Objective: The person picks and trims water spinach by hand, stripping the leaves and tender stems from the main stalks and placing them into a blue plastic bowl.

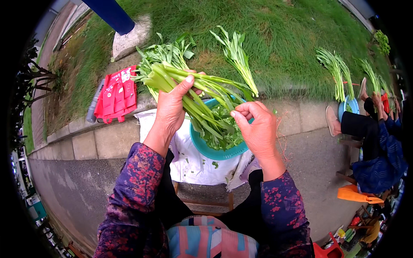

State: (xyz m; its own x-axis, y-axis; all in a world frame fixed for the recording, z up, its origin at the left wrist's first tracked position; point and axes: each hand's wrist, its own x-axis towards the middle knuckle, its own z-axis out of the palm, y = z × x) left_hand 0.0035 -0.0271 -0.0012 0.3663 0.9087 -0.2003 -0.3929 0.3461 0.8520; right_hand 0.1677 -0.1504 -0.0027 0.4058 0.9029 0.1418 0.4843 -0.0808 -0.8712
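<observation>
My left hand [172, 101] is wrapped round a bunch of leafy green stalks [195, 92], their pale cut ends up and to the left. The bunch slants over a teal basin [200, 144] and hides part of it. Torn green leaves [230, 137] lie in the basin. Just right of the bunch's leafy ends is my right hand [260, 129], thumb and fingers pinched together; whatever may be between them is too small to make out. A white cloth [189, 170] is spread beneath the basin.
Beyond the kerb, more greens [238, 60] lie on the grass. A red bag [118, 94] and a grey cylindrical object [94, 103] rest on the kerb at left, near a blue post [112, 15]. Another person [370, 137] sits at right beside a blue basin [349, 106].
</observation>
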